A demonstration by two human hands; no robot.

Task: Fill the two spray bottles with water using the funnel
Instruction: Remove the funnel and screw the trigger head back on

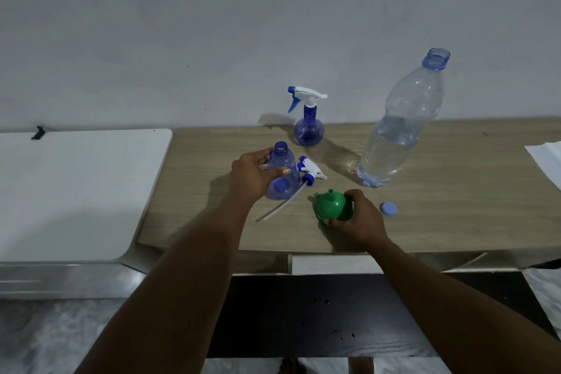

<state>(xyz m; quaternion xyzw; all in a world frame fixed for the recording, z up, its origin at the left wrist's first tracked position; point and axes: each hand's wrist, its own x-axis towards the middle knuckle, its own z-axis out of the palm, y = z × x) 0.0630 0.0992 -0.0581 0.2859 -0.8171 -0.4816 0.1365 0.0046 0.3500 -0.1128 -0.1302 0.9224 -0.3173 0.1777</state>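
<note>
My left hand (253,176) grips an uncapped blue spray bottle (283,174) standing on the wooden table (455,206). Its white and blue spray head (309,171) lies just right of it, the dip tube pointing toward me. My right hand (359,220) holds the green funnel (331,205), wide mouth down on the table. A second blue spray bottle (308,120) with its head on stands by the wall. A large clear water bottle (400,127), open and about half full, stands to the right.
A light blue bottle cap (389,208) lies right of my right hand. A white surface (76,191) adjoins the table on the left. White paper (546,158) sits at the table's right edge. A grey wall rises behind.
</note>
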